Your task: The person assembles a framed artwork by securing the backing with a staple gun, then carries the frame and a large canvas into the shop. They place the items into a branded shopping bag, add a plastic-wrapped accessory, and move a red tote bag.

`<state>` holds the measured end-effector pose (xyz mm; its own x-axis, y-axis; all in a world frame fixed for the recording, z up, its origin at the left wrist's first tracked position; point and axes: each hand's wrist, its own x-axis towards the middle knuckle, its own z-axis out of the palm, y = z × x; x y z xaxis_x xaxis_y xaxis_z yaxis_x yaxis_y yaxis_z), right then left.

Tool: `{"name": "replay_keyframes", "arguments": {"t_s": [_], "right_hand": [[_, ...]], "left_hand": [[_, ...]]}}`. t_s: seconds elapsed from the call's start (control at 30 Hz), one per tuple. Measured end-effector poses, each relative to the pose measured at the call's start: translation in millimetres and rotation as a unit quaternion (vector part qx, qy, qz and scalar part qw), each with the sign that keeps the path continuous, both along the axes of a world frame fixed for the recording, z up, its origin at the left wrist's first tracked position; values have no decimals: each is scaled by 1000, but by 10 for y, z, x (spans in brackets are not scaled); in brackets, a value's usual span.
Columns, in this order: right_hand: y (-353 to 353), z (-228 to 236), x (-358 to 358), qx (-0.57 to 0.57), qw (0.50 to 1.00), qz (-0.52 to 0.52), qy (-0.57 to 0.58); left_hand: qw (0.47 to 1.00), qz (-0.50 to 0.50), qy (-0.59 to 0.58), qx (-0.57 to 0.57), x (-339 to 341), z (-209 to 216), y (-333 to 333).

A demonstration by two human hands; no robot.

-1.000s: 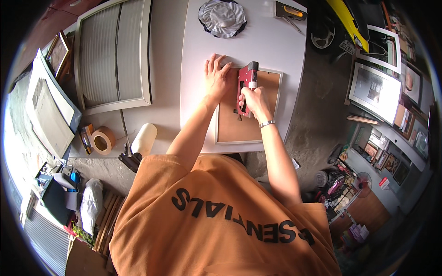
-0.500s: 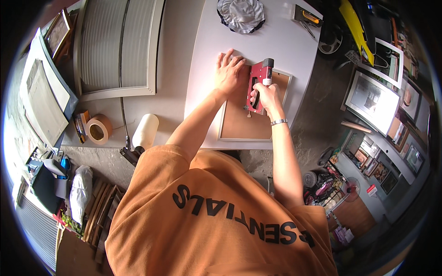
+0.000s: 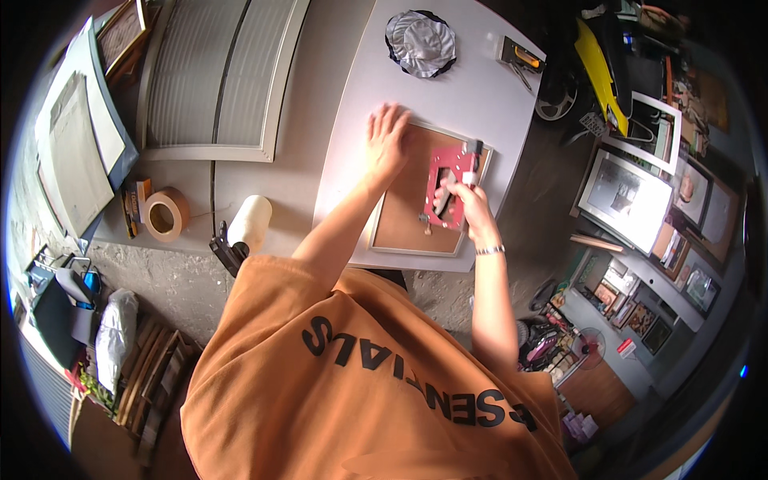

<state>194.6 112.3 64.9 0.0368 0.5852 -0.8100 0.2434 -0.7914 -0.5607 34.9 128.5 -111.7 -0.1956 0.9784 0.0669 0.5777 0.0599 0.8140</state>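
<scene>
A picture frame with a brown backing board [image 3: 412, 228] lies back side up on the white tabletop [image 3: 360, 96]. My left hand [image 3: 387, 148] rests at the frame's upper left edge, its fingers stretched out and slightly apart. Gripped by its handle in my right hand [image 3: 474, 208] is a red staple gun [image 3: 458, 162] with a black end. The tool is over the right part of the backing board; whether it touches the board I cannot tell.
A crumpled grey-white cloth cap [image 3: 421, 44] and a yellow-handled cutter [image 3: 526, 58] lie at the table's far side. To the left are a large glazed frame [image 3: 268, 120], a roll of brown tape [image 3: 167, 214] and a white roll [image 3: 250, 220]. Framed pictures [image 3: 628, 188] lean at right.
My right hand has turned the staple gun and shifted it toward the frame's right side. My left hand's fingers have straightened out along the frame's edge. The whole view has shifted slightly.
</scene>
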Motion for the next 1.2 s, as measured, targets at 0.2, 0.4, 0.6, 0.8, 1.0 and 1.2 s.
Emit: {"name": "replay_keyframes", "arguments": {"t_s": [0.2,0.4,0.6,0.8,1.0,1.2], "right_hand": [[-240,183,459,6,999,43,-3],[-357,292,434,86,980,178,12],[-588,631,111,402,812,410,-106],[-891,662,-10,146,910,283,267],[-1376,895,-107,229,824,436,280],[-2528,837,-435,353,756,275,478]], "left_hand": [[990,27,4,-141,191,181,-975],[953,163,-239,-94,296,520,-1249],[646,265,-707,-107,630,1143,-1163],[725,381,-569,71,383,1629,-1611],[903,318,-12,290,97,2601,-2465],[892,140,245,353,136,3474,-3383]]}}
